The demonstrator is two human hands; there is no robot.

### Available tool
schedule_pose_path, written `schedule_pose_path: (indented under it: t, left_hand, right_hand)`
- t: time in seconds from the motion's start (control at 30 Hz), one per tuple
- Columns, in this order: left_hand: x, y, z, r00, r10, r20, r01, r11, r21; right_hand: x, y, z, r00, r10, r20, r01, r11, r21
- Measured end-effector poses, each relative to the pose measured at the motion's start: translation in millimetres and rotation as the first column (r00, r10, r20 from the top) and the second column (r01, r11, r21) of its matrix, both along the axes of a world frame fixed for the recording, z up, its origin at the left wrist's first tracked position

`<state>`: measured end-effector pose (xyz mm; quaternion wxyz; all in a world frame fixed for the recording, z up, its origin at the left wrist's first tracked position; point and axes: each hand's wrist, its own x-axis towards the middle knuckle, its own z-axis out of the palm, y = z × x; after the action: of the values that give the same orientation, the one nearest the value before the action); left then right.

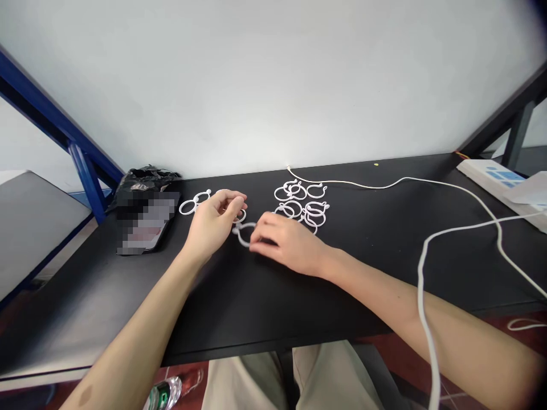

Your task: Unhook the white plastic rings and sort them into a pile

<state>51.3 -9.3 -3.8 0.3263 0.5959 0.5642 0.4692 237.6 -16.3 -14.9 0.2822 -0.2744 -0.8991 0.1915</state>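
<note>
Between the fingertips of my right hand [284, 239] is a white shower curtain ring [243, 238], an open loop with small ball ends, just over the black table. My left hand [213, 219] hovers over more white rings, its fingers bent and the thumb close against them. Whether it grips anything is hidden. One ring [241, 217] shows at its right side, and a couple of linked or touching rings [188, 207] lie to its left. Past my right hand several loose rings [294, 193] lie in an overlapping pile.
A phone with a blurred screen [149, 228] and crumpled black plastic [143, 179] are at the left. A white cable [421, 273] crosses the right side and passes over my right forearm. A white box [491, 173] sits at the far right. A white wall [273, 85] stands behind the table [363, 302].
</note>
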Motion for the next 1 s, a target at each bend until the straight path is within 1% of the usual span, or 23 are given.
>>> schedule_pose_path:
  t: [0.07,0.13,0.2,0.27,0.33,0.43,0.5,0.57,0.6,0.67,0.7,0.77,0.87,1.0]
  left_hand:
    - [1.6,-2.3,3.3,0.999,0.011,0.051,-0.012,1.0,0.017]
    - [3.7,-4.7,6.2,0.994,-0.041,0.104,0.04,0.999,0.018]
    - [6.2,-7.0,7.5,0.982,-0.149,0.12,0.15,0.989,-0.003]
    - [8.7,-8.8,7.3,0.963,-0.244,0.116,0.248,0.969,-0.022]
    - [10.6,-10.1,6.3,0.953,-0.281,0.115,0.284,0.959,-0.016]
    - [11.2,-10.8,5.0,0.952,-0.29,0.104,0.291,0.957,0.005]
    - [10.2,-10.3,4.2,0.949,-0.299,0.096,0.299,0.954,0.009]
    - [8.7,-9.4,3.1,0.961,-0.27,0.054,0.268,0.963,0.036]
    - [8.0,-9.0,2.4,0.971,-0.24,-0.001,0.239,0.969,0.065]
    - [7.1,-8.7,0.9,0.969,-0.175,-0.177,0.202,0.968,0.15]
    - [7.0,-8.8,0.1,0.95,-0.15,-0.273,0.208,0.958,0.198]
    - [7.3,-9.2,-1.4,0.898,-0.124,-0.422,0.254,0.93,0.267]
    - [8.0,-9.5,-2.8,0.856,-0.099,-0.507,0.279,0.915,0.292]
    - [8.4,-9.3,-2.2,0.841,-0.109,-0.53,0.284,0.923,0.261]
  right_hand:
    - [3.6,4.7,2.1,0.974,-0.141,-0.175,0.129,0.989,-0.079]
    - [5.3,7.0,4.5,0.923,-0.231,-0.306,0.196,0.97,-0.142]
    - [5.3,7.1,6.2,0.895,-0.242,-0.375,0.172,0.962,-0.21]
    - [4.4,5.9,7.2,0.9,-0.209,-0.383,0.111,0.959,-0.262]
    - [3.3,4.4,7.7,0.916,-0.177,-0.359,0.077,0.958,-0.276]
    - [2.0,3.0,6.7,0.931,-0.156,-0.331,0.074,0.967,-0.245]
    - [1.6,3.3,4.9,0.924,-0.15,-0.352,0.076,0.973,-0.216]
    - [2.5,4.8,3.4,0.903,-0.191,-0.386,0.132,0.976,-0.174]
    - [3.7,6.1,3.1,0.891,-0.22,-0.398,0.178,0.974,-0.14]
    - [7.4,9.4,3.8,0.889,-0.251,-0.383,0.25,0.967,-0.053]
    - [9.7,11.3,4.6,0.902,-0.243,-0.356,0.257,0.966,-0.008]
    - [14.0,14.7,6.4,0.94,-0.197,-0.279,0.223,0.973,0.062]
    - [17.1,17.5,7.6,0.963,-0.164,-0.213,0.187,0.978,0.095]
    - [16.0,17.8,6.4,0.964,-0.147,-0.219,0.172,0.98,0.099]
